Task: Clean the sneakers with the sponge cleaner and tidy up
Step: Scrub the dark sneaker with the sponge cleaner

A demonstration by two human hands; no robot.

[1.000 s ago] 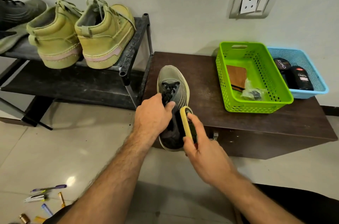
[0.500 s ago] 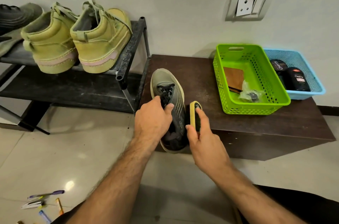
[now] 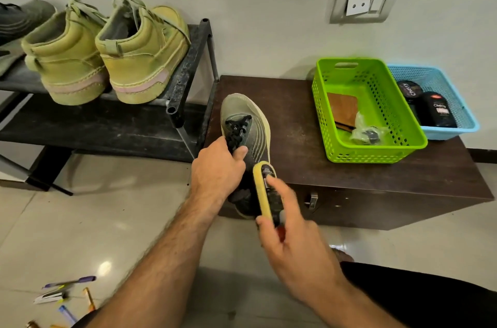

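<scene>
A grey-green sneaker [image 3: 250,123] with black laces lies on the left end of the dark brown cabinet [image 3: 349,174], toe pointing away. My left hand [image 3: 217,166] grips it around the laces and collar. My right hand [image 3: 293,236] holds the yellow sponge cleaner [image 3: 262,188] on edge, its yellow side against the sneaker's right flank near the heel. The sneaker's heel is hidden behind both hands.
A green basket [image 3: 322,102] with a brown wallet-like item and a plastic bag stands on the cabinet. A blue basket [image 3: 468,126] with dark polish containers sits beside it. Two olive high-top shoes [image 3: 139,59] stand on a black rack [image 3: 188,69]. Pens [image 3: 67,282] lie on the floor.
My right hand has slid the sponge back toward the sneaker's heel after a stroke forward along its side. My left hand keeps its grip on the sneaker.
</scene>
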